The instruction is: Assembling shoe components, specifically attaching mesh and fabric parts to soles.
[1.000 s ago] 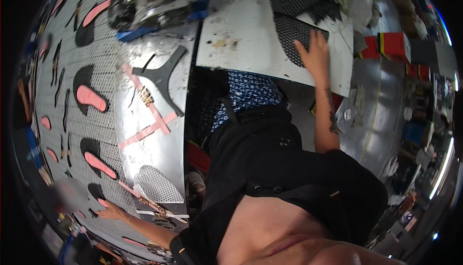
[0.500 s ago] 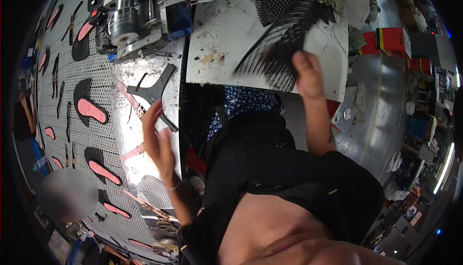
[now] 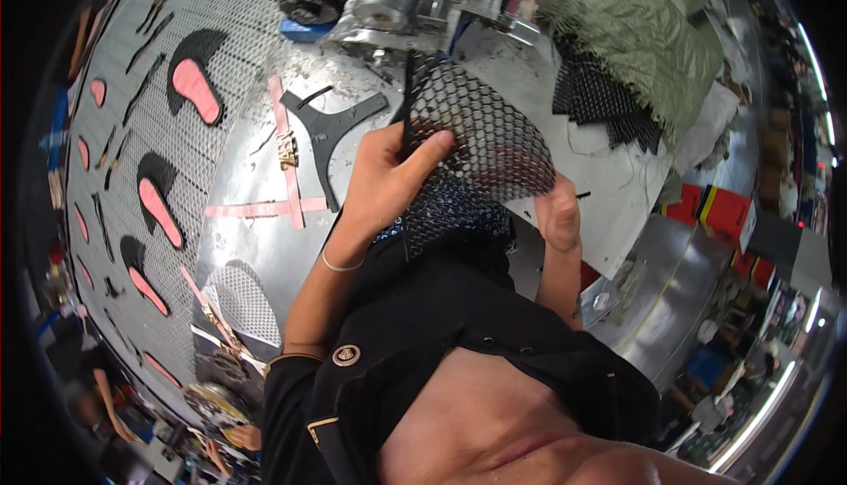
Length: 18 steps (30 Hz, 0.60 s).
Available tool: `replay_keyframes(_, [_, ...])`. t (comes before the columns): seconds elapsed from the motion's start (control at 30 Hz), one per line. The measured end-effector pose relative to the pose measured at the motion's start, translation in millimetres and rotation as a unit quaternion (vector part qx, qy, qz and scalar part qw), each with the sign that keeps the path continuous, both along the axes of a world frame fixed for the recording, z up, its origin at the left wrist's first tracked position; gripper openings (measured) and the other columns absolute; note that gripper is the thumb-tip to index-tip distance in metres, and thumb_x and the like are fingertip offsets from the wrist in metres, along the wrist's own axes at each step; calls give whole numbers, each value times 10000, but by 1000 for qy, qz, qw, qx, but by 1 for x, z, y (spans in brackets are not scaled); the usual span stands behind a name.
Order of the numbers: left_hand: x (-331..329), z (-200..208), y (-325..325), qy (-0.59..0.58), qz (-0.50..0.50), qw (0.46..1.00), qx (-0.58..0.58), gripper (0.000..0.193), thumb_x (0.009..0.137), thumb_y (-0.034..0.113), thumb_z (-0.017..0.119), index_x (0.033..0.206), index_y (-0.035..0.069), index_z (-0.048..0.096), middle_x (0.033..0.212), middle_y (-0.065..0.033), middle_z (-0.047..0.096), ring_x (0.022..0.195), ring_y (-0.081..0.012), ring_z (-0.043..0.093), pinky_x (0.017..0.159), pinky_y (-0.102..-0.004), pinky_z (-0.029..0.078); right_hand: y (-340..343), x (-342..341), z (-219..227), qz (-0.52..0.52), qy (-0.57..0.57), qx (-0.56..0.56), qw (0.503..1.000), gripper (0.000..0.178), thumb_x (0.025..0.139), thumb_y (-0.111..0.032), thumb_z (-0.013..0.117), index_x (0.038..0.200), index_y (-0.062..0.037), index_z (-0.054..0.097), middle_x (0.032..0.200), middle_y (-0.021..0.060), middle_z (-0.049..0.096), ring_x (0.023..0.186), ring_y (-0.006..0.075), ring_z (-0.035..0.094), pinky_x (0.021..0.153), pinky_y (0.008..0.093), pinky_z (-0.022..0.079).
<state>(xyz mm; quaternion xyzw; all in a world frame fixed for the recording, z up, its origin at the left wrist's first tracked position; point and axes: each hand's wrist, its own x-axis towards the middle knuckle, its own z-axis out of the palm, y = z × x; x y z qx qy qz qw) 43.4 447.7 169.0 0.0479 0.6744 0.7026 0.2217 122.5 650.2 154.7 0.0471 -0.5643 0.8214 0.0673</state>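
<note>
A piece of black open mesh (image 3: 485, 145) is held up between both hands in front of my body. My left hand (image 3: 384, 180) grips its left edge, thumb over the mesh. On the mesh's lower right edge, my right hand (image 3: 558, 213) pinches it. Beyond it lies a metal work surface (image 3: 256, 176) with pink tape strips (image 3: 287, 145) and a dark grey forked cut-out piece (image 3: 331, 127). A thin band circles my left wrist.
A wire-grid conveyor (image 3: 132, 132) at the left carries several black and pink sole-shaped pieces (image 3: 196, 88). A metal machine (image 3: 388, 0) stands at the top. More black mesh (image 3: 600, 92) and green fabric (image 3: 640, 30) lie on a white sheet at the right.
My left hand came up from the far lower left and took the mesh's left edge. My right hand lifted the mesh off the white sheet toward me.
</note>
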Motion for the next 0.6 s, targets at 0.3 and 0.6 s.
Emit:
replay_keyframes(0.3, [-15, 5, 0, -129, -16, 971, 199, 438, 996, 340, 505, 948, -58, 682, 830, -56, 692, 739, -81, 619, 680, -225, 487, 10, 4, 9, -70, -99, 147, 982, 207, 930, -55, 563, 1049, 93, 645, 1017, 119, 682, 908, 148, 628, 844, 286, 461])
replay_keyframes(0.6, [-20, 2, -32, -78, 124, 970, 193, 342, 971, 291, 566, 890, -20, 681, 804, -33, 681, 685, -60, 587, 608, -221, 457, -26, -63, 26, 31, -128, 138, 982, 244, 962, -154, 582, 999, 66, 682, 909, 20, 681, 793, 51, 557, 731, 207, 437])
